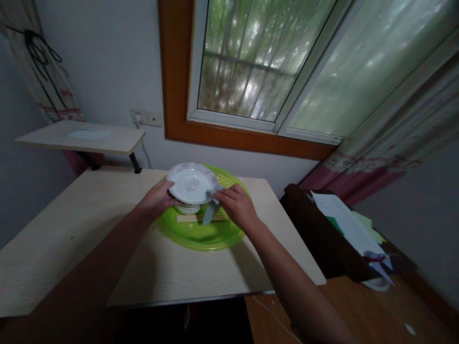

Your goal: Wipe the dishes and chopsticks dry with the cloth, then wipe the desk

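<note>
Plate (192, 183), white, is held tilted above the green tray (202, 240), its rim clamped by the left hand's (159, 198) fingers; grey cloth (211, 210) is pinched against it by the right hand's (236, 204) closed fingers. No writing is legible.

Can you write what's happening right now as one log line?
left hand: holds plate | right hand: gray cloth at plate rim | below: green tray, chopsticks

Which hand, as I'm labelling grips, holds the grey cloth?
The right hand holds the cloth by the white plate; the left hand grips only the plate's opposite side.
</note>
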The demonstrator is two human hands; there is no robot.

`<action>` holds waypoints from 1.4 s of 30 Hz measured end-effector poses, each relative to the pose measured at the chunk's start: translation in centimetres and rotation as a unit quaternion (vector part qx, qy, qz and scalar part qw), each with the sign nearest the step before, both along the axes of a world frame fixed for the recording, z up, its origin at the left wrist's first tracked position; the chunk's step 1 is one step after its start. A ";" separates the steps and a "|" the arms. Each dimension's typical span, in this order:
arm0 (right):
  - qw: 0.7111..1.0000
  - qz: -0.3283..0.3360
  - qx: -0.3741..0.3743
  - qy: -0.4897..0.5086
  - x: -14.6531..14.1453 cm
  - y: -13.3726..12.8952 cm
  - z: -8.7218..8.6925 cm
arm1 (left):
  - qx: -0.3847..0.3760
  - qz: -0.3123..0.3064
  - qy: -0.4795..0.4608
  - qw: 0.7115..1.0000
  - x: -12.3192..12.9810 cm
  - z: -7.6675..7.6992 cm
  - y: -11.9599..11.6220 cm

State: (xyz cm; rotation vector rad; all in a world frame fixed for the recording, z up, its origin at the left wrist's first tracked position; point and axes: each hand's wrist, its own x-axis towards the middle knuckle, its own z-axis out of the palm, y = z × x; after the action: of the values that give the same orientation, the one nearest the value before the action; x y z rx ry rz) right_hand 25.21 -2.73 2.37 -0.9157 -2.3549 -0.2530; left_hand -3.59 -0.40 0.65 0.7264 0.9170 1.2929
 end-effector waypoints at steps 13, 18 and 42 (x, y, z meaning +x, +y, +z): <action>0.779 -0.014 -0.234 0.581 -0.5 2.4 5.8 | -0.017 -0.001 0.065 0.998 -0.5 1.2 -2.6; 0.837 0.043 -0.318 0.442 -3.9 1.5 5.2 | 0.010 0.014 0.081 0.997 0.4 0.6 -3.5; 0.994 0.052 -0.080 -0.059 -8.7 1.4 1.4 | 0.067 0.026 0.147 0.986 0.2 -0.6 -5.2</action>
State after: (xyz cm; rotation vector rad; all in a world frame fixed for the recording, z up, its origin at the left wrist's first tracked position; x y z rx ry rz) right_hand 16.49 -1.30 3.79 -0.8701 -2.5530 -0.0793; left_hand -3.39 -5.59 0.03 1.0241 1.0995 1.3225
